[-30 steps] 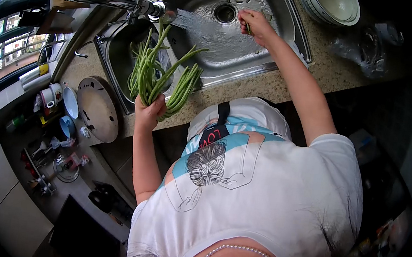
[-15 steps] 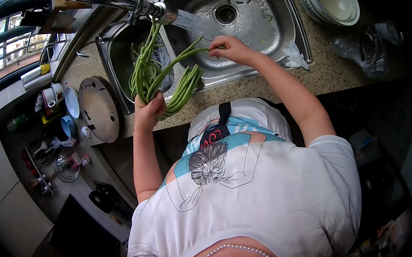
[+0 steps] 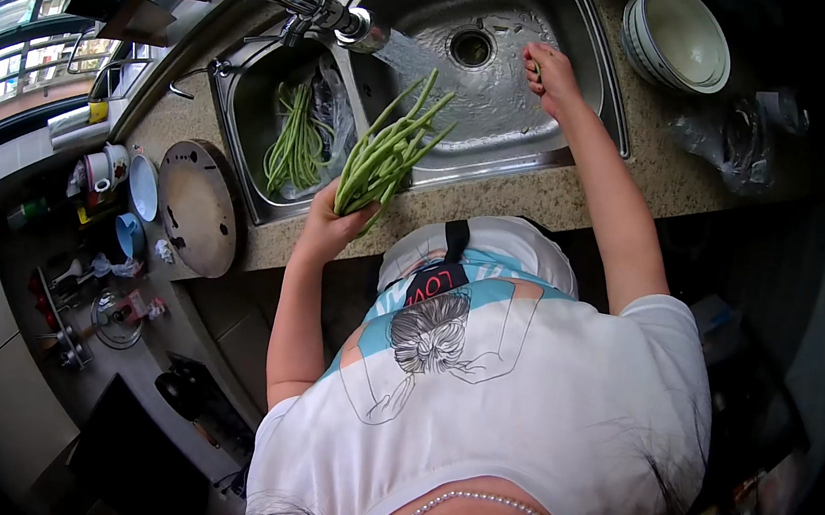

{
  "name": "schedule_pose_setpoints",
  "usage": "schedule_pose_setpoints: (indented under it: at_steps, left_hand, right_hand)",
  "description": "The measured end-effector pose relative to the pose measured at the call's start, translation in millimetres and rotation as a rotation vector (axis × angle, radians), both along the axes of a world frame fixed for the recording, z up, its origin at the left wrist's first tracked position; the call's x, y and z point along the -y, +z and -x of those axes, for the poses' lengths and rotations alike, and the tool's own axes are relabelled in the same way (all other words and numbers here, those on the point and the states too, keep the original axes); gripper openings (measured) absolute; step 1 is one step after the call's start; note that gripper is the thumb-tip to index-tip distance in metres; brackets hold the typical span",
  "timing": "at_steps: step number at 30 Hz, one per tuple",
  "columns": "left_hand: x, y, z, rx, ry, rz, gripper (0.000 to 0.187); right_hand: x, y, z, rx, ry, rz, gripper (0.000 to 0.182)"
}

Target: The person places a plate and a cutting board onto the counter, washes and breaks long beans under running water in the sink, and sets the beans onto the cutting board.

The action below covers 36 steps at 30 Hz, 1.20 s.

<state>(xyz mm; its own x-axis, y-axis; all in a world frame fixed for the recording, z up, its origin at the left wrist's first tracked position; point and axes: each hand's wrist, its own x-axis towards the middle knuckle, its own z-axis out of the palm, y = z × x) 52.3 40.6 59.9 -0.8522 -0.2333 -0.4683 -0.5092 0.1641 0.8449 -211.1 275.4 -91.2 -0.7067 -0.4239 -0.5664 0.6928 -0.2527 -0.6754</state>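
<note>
My left hand (image 3: 333, 225) is closed around a bunch of long green beans (image 3: 383, 159) at the sink's front edge; the cut-looking ends fan up over the divider between the basins. My right hand (image 3: 552, 81) hangs over the large basin (image 3: 506, 132), fingers curled in, with a small green bean piece (image 3: 538, 68) showing between them. More long beans (image 3: 296, 145) lie in the small basin next to a clear plastic bag (image 3: 334, 98). Water runs from the faucet (image 3: 361, 31) into the large basin, near the drain (image 3: 472, 49).
Stacked bowls (image 3: 685, 35) and a crumpled plastic bag (image 3: 736, 141) sit on the counter at the right. A round wooden board (image 3: 198, 210) leans left of the small basin, beside a light blue bowl (image 3: 143, 187). The faucet spout reaches over the back left.
My right hand has moved right, away from the bunch, over the large basin. The bunch in my left hand now leans right, and the beans in the small basin have come into view.
</note>
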Motion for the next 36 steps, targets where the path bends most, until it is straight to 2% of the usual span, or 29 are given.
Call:
schedule_pose_setpoints:
  at_steps: [1, 3, 4, 5, 6, 8, 9, 11, 12, 14, 16, 18, 19, 21, 22, 24, 26, 27, 29, 30, 32, 33, 34, 36]
  left_hand:
    - [-1.8, -1.0, 2.6, -0.096, -0.068, 0.058, 0.021]
    - [-2.1, 0.7, 4.8, -0.086, -0.125, 0.077, 0.022]
    - [-1.5, 1.4, 5.6, -0.069, -0.188, 0.096, 0.023]
    - [2.3, 1.6, 5.3, 0.053, -0.233, 0.088, 0.026]
    - [0.5, 2.3, 7.0, 0.054, -0.230, 0.084, 0.026]
    - [-3.4, 7.3, 13.0, -0.075, -0.350, 0.134, 0.029]
    - [-4.4, 8.7, 14.6, -0.072, -0.346, 0.131, 0.029]
    - [-5.0, 10.9, 17.1, -0.090, -0.417, 0.134, 0.032]
    - [-4.4, 10.3, 17.0, -0.090, -0.416, 0.135, 0.032]
    - [-2.3, 8.7, 16.5, -0.081, -0.396, 0.105, 0.032]
    - [0.9, 7.4, 16.9, -0.085, -0.401, 0.105, 0.032]
    - [0.2, 8.7, 16.1, -0.087, -0.406, 0.104, 0.032]
    - [-3.3, 11.3, 16.7, -0.098, -0.363, 0.091, 0.029]
    - [-7.6, 15.5, 21.2, -0.111, -0.322, 0.077, 0.025]
    - [-8.8, 17.2, 23.7, -0.114, -0.336, 0.100, 0.025]
    - [-8.5, 14.8, 21.9, -0.116, -0.343, 0.121, 0.026]
    - [-3.0, 10.2, 17.3, -0.133, -0.325, 0.110, 0.030]
    - [-1.3, 11.8, 17.4, -0.132, -0.319, 0.117, 0.030]
    - [-2.5, 13.9, 19.9, -0.129, -0.312, 0.120, 0.028]
    - [-3.7, 14.5, 22.3, -0.133, -0.315, 0.117, 0.028]
    - [-6.4, 15.9, 27.4, -0.099, -0.268, 0.069, 0.026]
    - [-7.2, 14.7, 29.8, -0.106, -0.268, 0.071, 0.026]
    - [-7.5, 11.9, 32.1, -0.079, -0.232, 0.014, 0.025]
    - [-7.7, 4.9, 37.4, -0.051, -0.198, -0.042, 0.024]
  right_hand:
    - [-3.2, 4.1, 6.3, -0.015, 0.031, 0.002, 0.020]
    - [-3.3, 15.9, 11.9, -0.030, 0.068, 0.002, 0.020]
    - [-1.0, 23.5, 10.8, -0.135, 0.212, -0.012, 0.019]
    - [1.2, 31.3, 9.4, -0.240, 0.355, -0.027, 0.020]
    - [5.8, 47.8, 6.6, -0.238, 0.359, -0.031, 0.020]
    - [21.6, 85.9, -1.3, -0.620, 0.513, -0.056, 0.019]
    - [29.4, 94.8, -6.9, -0.618, 0.517, -0.056, 0.019]
    - [40.3, 106.1, -14.6, -0.854, 0.685, -0.003, 0.021]
    - [41.0, 107.8, -14.9, -0.854, 0.685, -0.002, 0.021]
    - [43.2, 110.6, -14.4, -0.905, 1.093, -0.145, 0.021]
    - [44.7, 108.9, -14.0, -0.968, 1.184, -0.228, 0.018]
    - [44.7, 95.2, -17.6, -1.018, 0.921, -0.056, 0.016]
    - [45.4, 91.1, -21.0, -1.018, 0.925, -0.057, 0.016]
    - [46.0, 85.4, -28.0, -0.710, 0.594, 0.148, 0.013]
    - [45.3, 76.9, -24.8, -0.709, 0.597, 0.147, 0.013]
    - [36.6, 54.0, -4.7, -0.046, 0.130, 0.662, 0.006]
    - [18.4, 45.9, 18.7, 0.017, -0.173, 0.545, 0.007]
    - [8.8, 38.1, 25.7, 0.019, -0.167, 0.551, 0.007]
    - [-13.5, 15.0, 31.9, -0.138, 0.107, 0.226, 0.008]
    - [-20.4, 1.9, 31.2, -0.142, 0.104, 0.222, 0.008]
    - [-31.4, -36.2, 27.2, -0.672, 0.265, -0.667, 0.018]
    - [-44.3, -67.3, 34.0, -0.610, 0.397, -0.735, 0.036]
    - [-36.5, -44.6, 25.3, -0.617, 0.395, -0.733, 0.036]
    - [-24.4, -5.2, -4.8, -0.844, 0.384, -1.429, 0.046]
